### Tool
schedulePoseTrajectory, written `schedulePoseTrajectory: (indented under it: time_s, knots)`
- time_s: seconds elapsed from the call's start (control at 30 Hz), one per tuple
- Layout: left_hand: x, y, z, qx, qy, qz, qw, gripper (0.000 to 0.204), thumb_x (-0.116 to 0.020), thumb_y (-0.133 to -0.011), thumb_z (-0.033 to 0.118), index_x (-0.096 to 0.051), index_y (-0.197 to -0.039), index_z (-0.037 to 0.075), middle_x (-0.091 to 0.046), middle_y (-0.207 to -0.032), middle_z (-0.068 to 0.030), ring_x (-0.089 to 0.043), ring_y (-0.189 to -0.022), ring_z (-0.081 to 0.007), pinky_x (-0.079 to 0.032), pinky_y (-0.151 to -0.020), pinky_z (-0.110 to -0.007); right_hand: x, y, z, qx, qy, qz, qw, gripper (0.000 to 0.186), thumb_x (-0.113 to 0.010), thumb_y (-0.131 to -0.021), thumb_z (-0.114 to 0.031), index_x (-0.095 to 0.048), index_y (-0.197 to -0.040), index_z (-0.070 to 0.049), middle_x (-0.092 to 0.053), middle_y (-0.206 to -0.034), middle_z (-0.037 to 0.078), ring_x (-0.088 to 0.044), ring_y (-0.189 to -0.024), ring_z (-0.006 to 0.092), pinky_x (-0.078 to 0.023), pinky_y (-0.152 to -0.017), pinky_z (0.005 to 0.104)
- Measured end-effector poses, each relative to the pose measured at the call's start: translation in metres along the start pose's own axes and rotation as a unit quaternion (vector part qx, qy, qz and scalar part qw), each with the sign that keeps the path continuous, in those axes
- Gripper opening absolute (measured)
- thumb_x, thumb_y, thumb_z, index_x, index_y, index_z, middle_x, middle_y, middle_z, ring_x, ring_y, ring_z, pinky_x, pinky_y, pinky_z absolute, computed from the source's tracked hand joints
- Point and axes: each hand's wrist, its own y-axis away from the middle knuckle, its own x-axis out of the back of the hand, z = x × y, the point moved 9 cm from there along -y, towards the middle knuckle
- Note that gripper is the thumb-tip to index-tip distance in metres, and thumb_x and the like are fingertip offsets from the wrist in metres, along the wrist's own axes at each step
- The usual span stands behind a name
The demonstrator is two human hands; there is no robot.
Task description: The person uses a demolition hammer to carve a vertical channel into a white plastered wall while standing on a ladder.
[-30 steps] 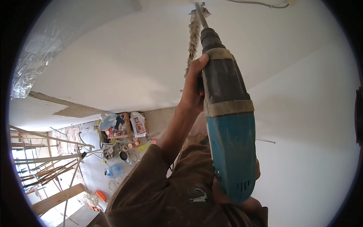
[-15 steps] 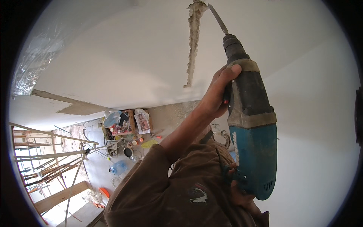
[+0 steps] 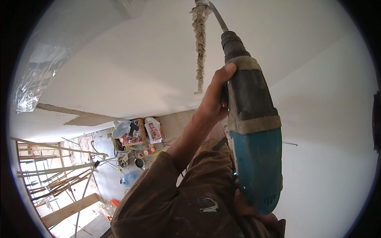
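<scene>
A teal and black rotary hammer (image 3: 256, 158) points up the white wall (image 3: 143, 59). Its chisel bit (image 3: 219, 18) reaches to the right edge of a rough groove (image 3: 199, 47) cut into the plaster, close to the groove's upper end. My left hand (image 3: 219, 89) is closed round the front of the tool behind the collar, thumb along the body. Low at the tool's rear, my right hand (image 3: 247, 206) grips the handle end; the tool's housing hides most of its fingers.
Clear plastic sheeting (image 3: 33, 85) hangs at the left. Down on the floor stand a blue basin (image 3: 121, 129), a wooden crate (image 3: 139, 129), a dark cup (image 3: 139, 163) and a large water bottle (image 3: 129, 179). Poles and a wooden plank (image 3: 71, 210) lie at lower left.
The rotary hammer has shifted left and slightly up in view, both hands with it. Its bit has come against the groove's edge near the top.
</scene>
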Motion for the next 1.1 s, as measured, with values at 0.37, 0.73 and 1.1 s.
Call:
schedulePoseTrajectory:
  time_s: [0.37, 0.73, 1.1]
  knots:
    - [-0.002, -0.045, -0.007, -0.044, -0.007, 0.065, 0.997, 0.055, -0.06, -0.091, 0.045, -0.055, -0.12, -0.002, -0.065, -0.104, -0.0136, -0.065, -0.096, -0.0215, -0.053, -0.087, -0.034, 0.07, -0.097, 0.001, -0.031, -0.463, 0.062, 0.884, 0.046, -0.077, -0.08, -0.016, -0.054, -0.113, 0.007, -0.062, -0.09, 0.017, -0.063, -0.076, 0.0254, -0.054, -0.064, 0.0368]
    - [-0.036, 0.012, -0.029, -0.017, -0.012, 0.04, 0.999, 0.05, -0.056, -0.094, 0.043, -0.055, -0.118, -0.002, -0.065, -0.1, -0.0114, -0.066, -0.089, -0.0193, -0.055, -0.08, -0.032, 0.074, -0.021, -0.025, -0.083, -0.387, 0.094, 0.913, 0.049, -0.067, -0.078, -0.004, -0.051, -0.123, 0.008, -0.065, -0.105, 0.02, -0.066, -0.095, 0.0273, -0.055, -0.083, 0.039]
    - [-0.02, -0.01, 0.0, -0.014, -0.018, 0.038, 0.999, 0.057, -0.054, -0.094, 0.047, -0.054, -0.122, -0.002, -0.064, -0.108, -0.0154, -0.065, -0.098, -0.0234, -0.054, -0.088, -0.037, -0.023, -0.001, 0.055, -0.468, -0.805, -0.088, 0.354, 0.045, -0.066, -0.085, -0.003, -0.053, -0.127, 0.002, -0.065, -0.114, 0.013, -0.064, -0.106, 0.0214, -0.053, -0.092, 0.0302]
